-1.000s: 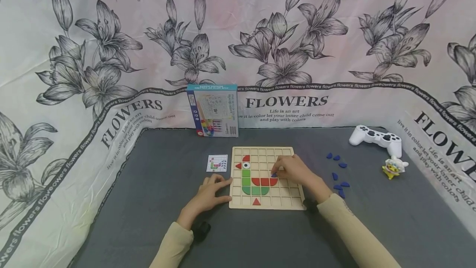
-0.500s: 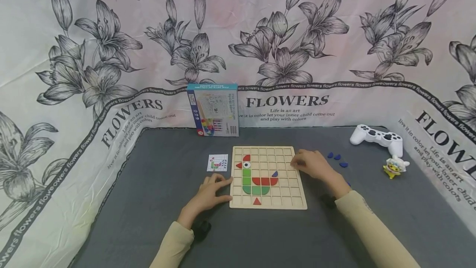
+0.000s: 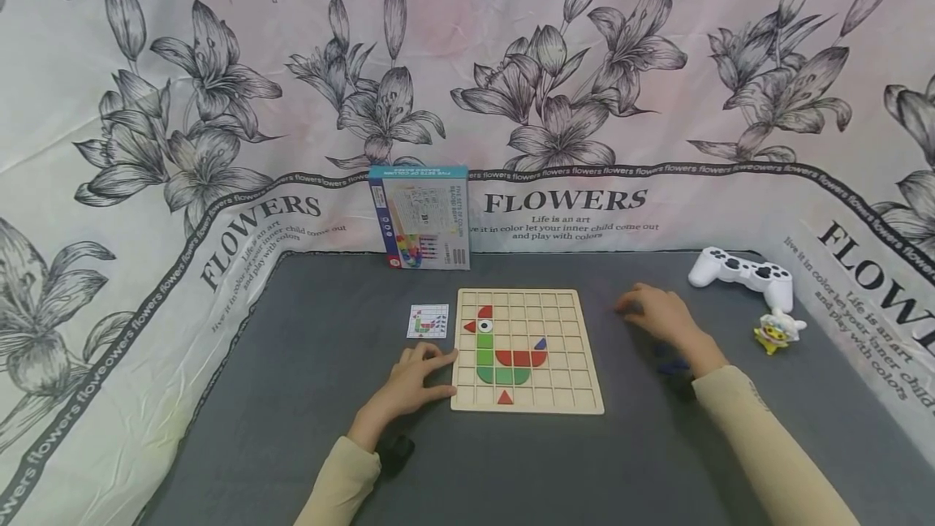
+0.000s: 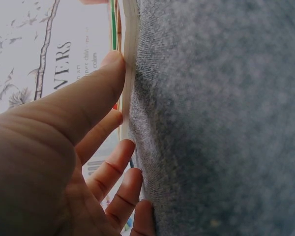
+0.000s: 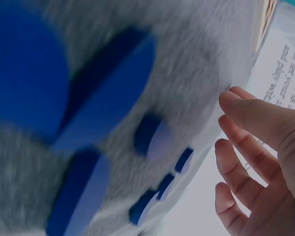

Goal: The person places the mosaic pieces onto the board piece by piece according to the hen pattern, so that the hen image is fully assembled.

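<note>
A pale wooden puzzle board (image 3: 527,351), square and cut into a grid of shallow cells, lies flat near the middle of the bench (image 3: 307,428), which is covered in fuzzy grey felt. Flat red, green and 1 blue piece (image 3: 540,342) sit in its cells. The left hand (image 3: 411,382) rests at the board's left edge, fingers fairly straight against the thin rim, holding nothing. The right hand (image 3: 657,315) hovers right of the board, towards the bench's right edge, fingers loosely spread and empty, over smooth blue teardrop pieces (image 5: 105,93) scattered on the felt.
</note>
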`<action>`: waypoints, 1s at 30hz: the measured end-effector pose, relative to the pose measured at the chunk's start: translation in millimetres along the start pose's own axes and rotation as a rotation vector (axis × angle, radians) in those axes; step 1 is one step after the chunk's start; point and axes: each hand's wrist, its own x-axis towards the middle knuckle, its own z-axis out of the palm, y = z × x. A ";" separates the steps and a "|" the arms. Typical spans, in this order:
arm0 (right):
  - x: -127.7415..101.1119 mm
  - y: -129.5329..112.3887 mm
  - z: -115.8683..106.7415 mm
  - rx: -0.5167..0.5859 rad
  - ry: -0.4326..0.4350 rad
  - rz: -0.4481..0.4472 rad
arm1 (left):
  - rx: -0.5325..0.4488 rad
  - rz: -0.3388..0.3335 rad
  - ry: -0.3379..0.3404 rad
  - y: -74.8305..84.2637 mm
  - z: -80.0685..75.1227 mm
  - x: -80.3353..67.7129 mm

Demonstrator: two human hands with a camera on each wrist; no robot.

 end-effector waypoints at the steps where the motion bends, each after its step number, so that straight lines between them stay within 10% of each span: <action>1: -0.3 2.7 -0.9 -0.003 -0.004 0.015 | 0.000 0.000 0.000 -0.2 0.3 0.0; 30: 0.5 26.0 -8.5 0.053 -0.032 0.097 | 0.001 0.003 -0.003 -1.0 1.3 -0.2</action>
